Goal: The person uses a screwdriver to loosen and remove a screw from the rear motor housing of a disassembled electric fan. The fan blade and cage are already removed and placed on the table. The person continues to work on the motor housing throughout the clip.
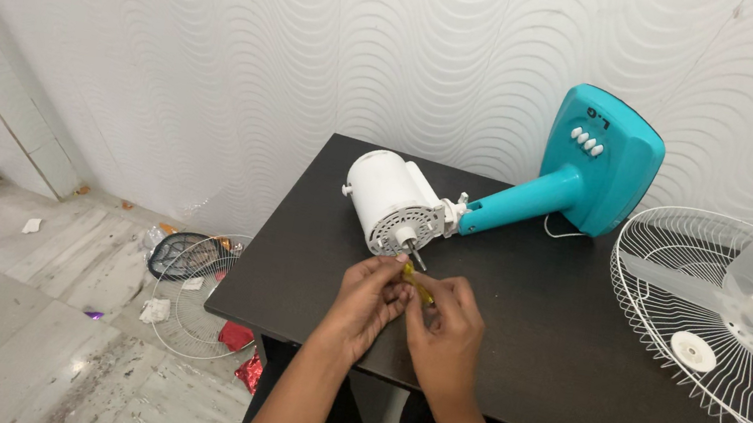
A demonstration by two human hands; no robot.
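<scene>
Both hands meet at the near edge of the dark table [521, 315]. Left hand [370, 299] and right hand [445, 331] pinch a small yellow thing [416, 283] between their fingertips. Just past it, the metal shaft [413, 249] of the white fan motor [393, 202] points toward the hands. Its teal stand [585, 169] lies behind, and a white wire guard [731, 328] sits well to the right.

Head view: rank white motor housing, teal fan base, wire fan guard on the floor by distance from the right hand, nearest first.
From the right hand:
1. White motor housing, just beyond the fingers, lying on the dark table.
2. Teal fan base, farther back and to the right, at the table's rear edge.
3. Wire fan guard on the floor, off to the left, below the table.
</scene>
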